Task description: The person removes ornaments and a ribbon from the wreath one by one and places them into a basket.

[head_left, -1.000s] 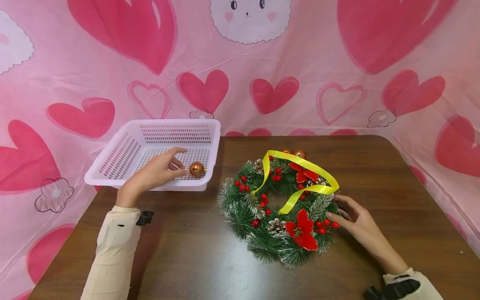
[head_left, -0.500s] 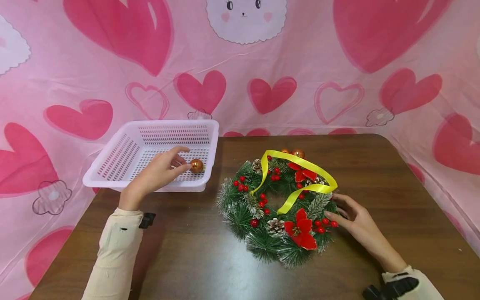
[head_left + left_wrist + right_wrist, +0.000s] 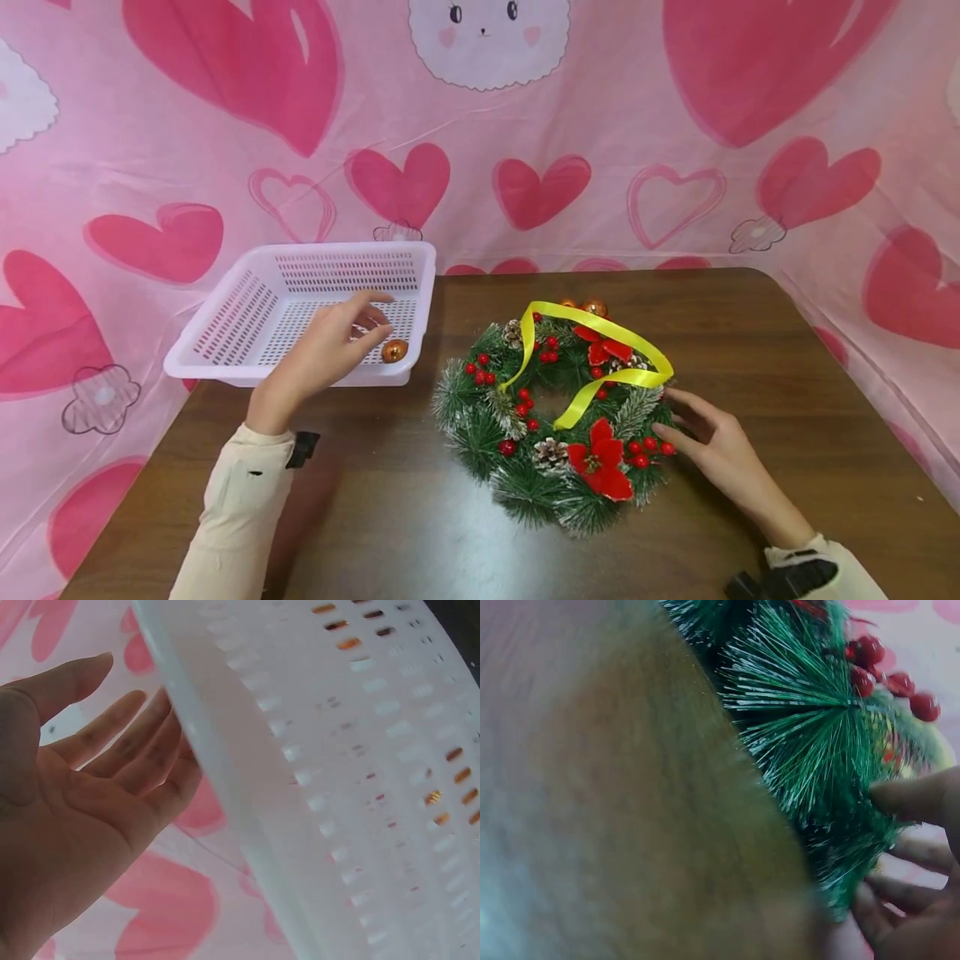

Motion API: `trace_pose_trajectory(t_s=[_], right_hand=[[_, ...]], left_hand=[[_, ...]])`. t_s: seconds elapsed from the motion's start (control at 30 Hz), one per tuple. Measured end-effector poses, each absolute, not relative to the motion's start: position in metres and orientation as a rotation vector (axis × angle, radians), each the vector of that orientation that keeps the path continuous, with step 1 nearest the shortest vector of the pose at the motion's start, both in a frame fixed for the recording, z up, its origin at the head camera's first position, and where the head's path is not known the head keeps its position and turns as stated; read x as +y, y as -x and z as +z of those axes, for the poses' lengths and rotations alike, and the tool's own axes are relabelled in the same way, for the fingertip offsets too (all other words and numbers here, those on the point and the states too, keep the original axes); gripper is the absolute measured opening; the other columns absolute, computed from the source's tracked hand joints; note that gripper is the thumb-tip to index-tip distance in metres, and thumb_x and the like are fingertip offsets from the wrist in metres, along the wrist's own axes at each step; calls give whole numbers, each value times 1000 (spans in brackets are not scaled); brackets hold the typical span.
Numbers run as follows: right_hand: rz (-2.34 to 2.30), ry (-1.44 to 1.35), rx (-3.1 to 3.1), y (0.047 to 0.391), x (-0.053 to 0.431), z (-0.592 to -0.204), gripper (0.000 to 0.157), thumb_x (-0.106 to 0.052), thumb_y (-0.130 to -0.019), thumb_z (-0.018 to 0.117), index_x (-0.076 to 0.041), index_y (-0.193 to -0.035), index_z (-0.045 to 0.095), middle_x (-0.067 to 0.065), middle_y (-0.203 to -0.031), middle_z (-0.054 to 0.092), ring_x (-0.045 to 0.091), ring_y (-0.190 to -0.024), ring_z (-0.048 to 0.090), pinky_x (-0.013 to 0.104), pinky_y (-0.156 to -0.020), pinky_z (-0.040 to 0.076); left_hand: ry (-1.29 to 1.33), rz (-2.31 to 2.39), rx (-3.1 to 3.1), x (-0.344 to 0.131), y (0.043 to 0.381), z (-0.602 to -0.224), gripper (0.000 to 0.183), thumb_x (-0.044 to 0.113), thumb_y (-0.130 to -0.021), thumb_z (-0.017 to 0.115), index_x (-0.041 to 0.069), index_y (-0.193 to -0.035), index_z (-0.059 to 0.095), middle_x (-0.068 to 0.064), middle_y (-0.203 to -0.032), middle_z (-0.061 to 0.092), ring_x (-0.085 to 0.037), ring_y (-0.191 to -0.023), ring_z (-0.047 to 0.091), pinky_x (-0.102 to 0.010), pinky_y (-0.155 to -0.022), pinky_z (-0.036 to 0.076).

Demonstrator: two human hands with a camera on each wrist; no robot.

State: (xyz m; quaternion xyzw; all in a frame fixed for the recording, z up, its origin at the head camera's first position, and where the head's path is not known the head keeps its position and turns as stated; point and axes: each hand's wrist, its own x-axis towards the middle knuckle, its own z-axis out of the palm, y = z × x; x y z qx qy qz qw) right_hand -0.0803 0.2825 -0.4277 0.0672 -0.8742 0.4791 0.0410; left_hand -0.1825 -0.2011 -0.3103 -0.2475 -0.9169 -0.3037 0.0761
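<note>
Loose and empty, the left hand [image 3: 321,343] should be clearing the copper bauble [image 3: 394,351] gently, the right hand [image 3: 718,443] gripping the Christmas wreath [image 3: 486,433].

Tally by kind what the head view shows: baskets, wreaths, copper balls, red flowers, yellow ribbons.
Basket: 1
Wreath: 1
Copper balls: 3 (1 in the basket, 2 beyond the wreath)
Red flowers: 2
Yellow ribbon: 1
Total: 8
</note>
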Motion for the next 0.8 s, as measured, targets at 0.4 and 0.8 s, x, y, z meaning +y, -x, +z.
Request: trace_pose_trajectory(t_s=[0.4,0.8], right_hand=[[989,219,-2882,56,244,-384,76,-60,-93,58,0,-139,51,27,-127,62,42,-103,64,62,-85,48],[833,208,-2998,72,218,-379,98,-62,-87,64,9,-148,34,36,-136,50,54,-107,59,68,-81,49]], left_hand=[[907,-917,-2650,-175,184,-305,33,7,-93,68,2,-124,60,-10,-96,73,-23,-86,71,-43,-75,59],[1026,-916,-2624,-154,188,-307,31,6,-92,67,1,-122,60,-13,-96,72,-24,-86,70,-42,-74,60]])
